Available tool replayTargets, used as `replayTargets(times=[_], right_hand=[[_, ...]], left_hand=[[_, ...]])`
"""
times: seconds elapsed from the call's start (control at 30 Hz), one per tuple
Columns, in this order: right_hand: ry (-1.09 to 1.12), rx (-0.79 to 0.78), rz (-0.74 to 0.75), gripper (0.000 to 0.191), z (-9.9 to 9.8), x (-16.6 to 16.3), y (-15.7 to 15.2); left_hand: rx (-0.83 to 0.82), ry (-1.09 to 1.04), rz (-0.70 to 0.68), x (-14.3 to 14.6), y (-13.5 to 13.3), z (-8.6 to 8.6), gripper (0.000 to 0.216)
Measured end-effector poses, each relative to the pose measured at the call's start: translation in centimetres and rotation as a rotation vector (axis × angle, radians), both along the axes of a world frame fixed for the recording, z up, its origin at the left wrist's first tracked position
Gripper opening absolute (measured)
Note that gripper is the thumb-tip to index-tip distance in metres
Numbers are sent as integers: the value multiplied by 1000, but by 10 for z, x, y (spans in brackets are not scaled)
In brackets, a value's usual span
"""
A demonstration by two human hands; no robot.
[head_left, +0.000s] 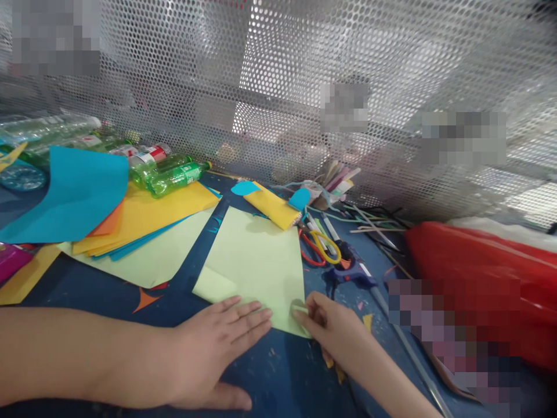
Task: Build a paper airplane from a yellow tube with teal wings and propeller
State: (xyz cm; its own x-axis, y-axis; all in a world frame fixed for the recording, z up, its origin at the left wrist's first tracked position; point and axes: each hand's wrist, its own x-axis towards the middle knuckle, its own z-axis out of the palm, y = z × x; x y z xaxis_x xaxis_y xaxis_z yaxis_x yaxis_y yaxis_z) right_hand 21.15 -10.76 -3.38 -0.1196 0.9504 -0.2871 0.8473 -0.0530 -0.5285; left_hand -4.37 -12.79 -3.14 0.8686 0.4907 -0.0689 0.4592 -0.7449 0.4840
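Note:
A pale green sheet of paper lies on the blue surface in front of me. Along its lower left edge a strip is folded over. My left hand rests flat with fingers stretched out, the fingertips on the near edge of the sheet. At the near right corner, my right hand pinches the paper between thumb and fingers, and the corner curls up a little there. Beyond the sheet's far edge is a yellow paper roll with blue rounded pieces at both ends.
Left are stacked coloured papers, a curved blue sheet and green plastic bottles. Right of the sheet lie scissors, a blue glue gun and a red plastic bag. A perforated metal screen stands behind.

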Motion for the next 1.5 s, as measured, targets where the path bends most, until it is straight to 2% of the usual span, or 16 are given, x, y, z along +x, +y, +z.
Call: replayTargets(times=[0.13, 0.23, 0.33, 0.43, 0.77, 1.07, 1.17, 1.33, 1.5], right_hand=[[-135, 135, -10, 18, 4, -4, -3], [-250, 366, -29, 26, 5, -8, -8], [-263, 645, 57, 25, 3, -14, -15], [-235, 745, 143, 24, -2, -22, -19], [-200, 712, 199, 23, -8, -26, -20], [-230, 658, 203, 28, 0, -19, -17], [-237, 589, 212, 30, 4, -13, -16], [-231, 448, 220, 32, 9, -3, -13], [-248, 364, 224, 34, 13, 4, -12]], left_hand=[[22, 21, 14, 2, 0, 3, 72], [20, 28, 6, 3, 0, 5, 72], [33, 18, -2, 6, 0, 6, 74], [50, 37, 10, 8, -1, 4, 75], [103, 39, 16, 8, -2, 1, 75], [197, 77, 44, 10, -7, -6, 74], [224, 97, 87, 10, -14, -9, 76], [217, 203, 275, 10, -25, -11, 89], [169, 330, 336, 11, -28, -6, 100]])
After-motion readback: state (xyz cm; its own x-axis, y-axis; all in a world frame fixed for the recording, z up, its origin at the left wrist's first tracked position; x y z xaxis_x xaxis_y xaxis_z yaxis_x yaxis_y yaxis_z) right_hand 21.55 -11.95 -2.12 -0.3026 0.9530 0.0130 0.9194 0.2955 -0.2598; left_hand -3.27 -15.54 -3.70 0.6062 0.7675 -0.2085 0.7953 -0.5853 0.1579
